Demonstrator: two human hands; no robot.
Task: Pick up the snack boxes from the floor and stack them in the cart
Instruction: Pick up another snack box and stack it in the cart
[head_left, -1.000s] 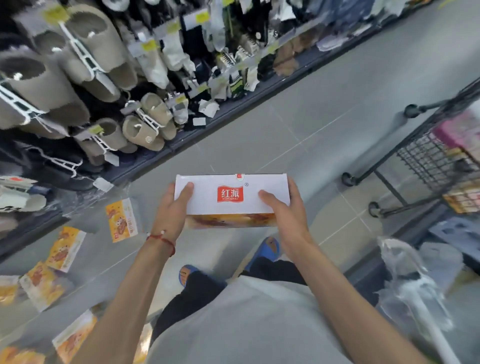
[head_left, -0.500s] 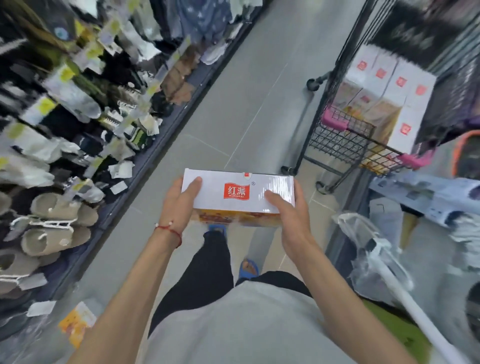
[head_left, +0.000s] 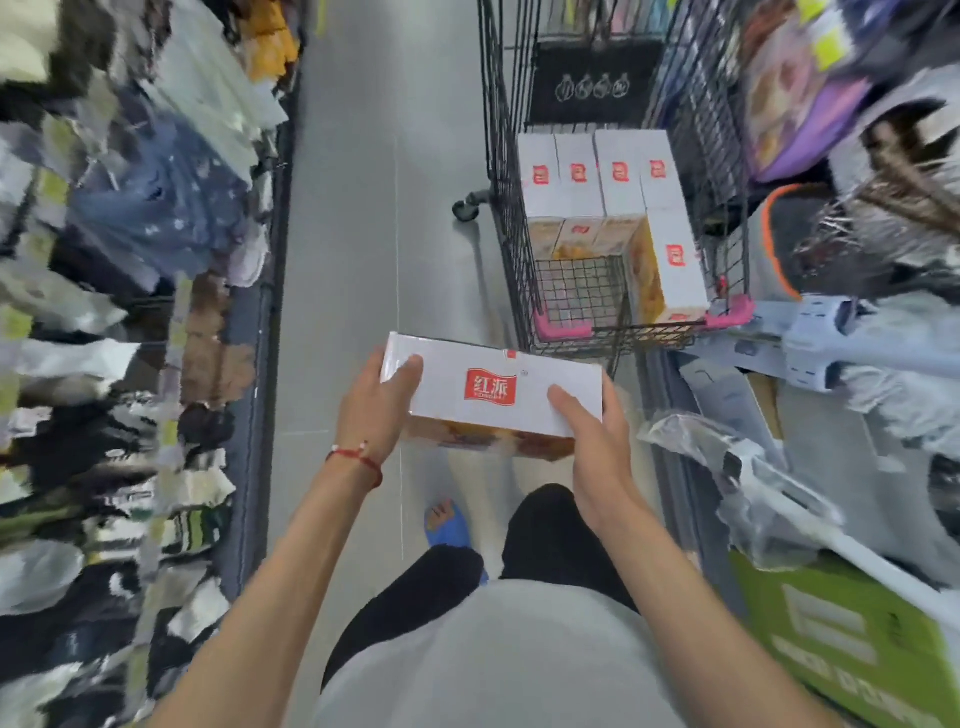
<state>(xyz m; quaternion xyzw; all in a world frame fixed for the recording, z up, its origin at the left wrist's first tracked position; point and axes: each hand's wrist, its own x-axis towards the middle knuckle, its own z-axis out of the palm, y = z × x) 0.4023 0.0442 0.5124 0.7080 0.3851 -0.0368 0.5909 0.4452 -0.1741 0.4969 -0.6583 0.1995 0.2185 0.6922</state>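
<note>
Both hands keep their grip on the snack box (head_left: 491, 389), the left hand (head_left: 376, 410) curled round one end and the right hand (head_left: 597, 452) round the other, thumbs on top. Over the last second the person has turned from the shelf side toward the cart (head_left: 506, 218), which now stands straight ahead, just past the box. The stacked boxes (head_left: 597, 171) inside leave a gap at the near left. Pickup looks finished; lifting over the rim likely comes next.
</note>
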